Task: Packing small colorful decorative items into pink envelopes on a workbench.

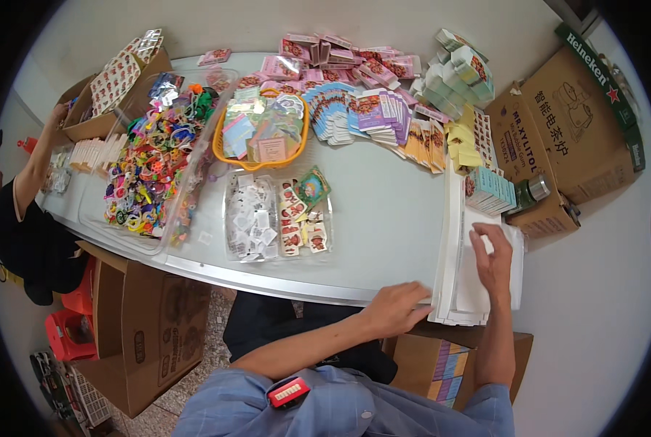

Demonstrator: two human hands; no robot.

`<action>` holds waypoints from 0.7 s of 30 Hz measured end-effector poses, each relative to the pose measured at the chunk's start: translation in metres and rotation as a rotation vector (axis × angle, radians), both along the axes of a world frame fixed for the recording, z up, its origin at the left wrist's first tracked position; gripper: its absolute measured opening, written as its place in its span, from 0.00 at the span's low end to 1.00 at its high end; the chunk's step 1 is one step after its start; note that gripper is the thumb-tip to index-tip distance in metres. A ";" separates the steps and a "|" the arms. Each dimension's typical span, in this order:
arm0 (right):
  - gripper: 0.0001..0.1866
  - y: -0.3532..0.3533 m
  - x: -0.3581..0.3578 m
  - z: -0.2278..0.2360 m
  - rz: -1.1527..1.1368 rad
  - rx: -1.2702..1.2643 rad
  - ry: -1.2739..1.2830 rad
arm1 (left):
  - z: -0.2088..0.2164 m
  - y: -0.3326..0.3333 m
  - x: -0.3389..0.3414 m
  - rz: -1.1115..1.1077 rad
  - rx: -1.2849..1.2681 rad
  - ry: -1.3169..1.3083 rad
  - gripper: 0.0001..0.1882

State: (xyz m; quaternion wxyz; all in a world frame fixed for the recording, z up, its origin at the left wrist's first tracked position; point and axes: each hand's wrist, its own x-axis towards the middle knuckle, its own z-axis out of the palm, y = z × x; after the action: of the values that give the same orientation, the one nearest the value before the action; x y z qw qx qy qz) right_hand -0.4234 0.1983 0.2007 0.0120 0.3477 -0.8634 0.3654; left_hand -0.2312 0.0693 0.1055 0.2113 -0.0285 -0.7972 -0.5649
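Note:
My left hand (398,309) hovers by the table's front edge, thumb apart from its stretched fingers, and nothing shows in it. Its fingertips are close to the corner of a long white tray-like piece (449,273) at the table's right end. Over the white sheets or bags (478,280) lying there is my right hand (493,255), its fingers curved and apart, also holding nothing I can see. Just beyond it stands a row of teal and white small boxes (490,191). A clear divided tray (230,251) in front of me holds small white packets (252,218) and picture stickers (294,237).
A yellow basket (221,156) of flat packets and a large clear bin (114,237) of colourful trinkets stand left. Pink boxes (376,71) and fanned blue cards (330,113) lie at the back. Cardboard cartons (551,131) border the right. Another person's arm (38,156) reaches in far left.

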 end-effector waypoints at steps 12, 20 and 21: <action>0.07 -0.099 0.111 -0.140 0.097 -0.397 -0.707 | -0.035 -0.053 0.157 0.385 0.080 -0.201 0.08; 0.07 -0.100 0.115 -0.131 0.129 -0.483 -0.742 | -0.093 -0.058 0.206 0.607 0.107 -0.359 0.10; 0.07 -0.099 0.116 -0.133 0.116 -0.468 -0.726 | -0.090 -0.055 0.205 0.612 0.097 -0.351 0.10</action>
State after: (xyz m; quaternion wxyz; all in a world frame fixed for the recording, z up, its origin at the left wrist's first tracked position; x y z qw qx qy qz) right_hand -0.3077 0.0991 0.0677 -0.2345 0.2327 -0.6847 0.6497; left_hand -0.0258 0.0139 0.0155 0.2316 0.3191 -0.7653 -0.5088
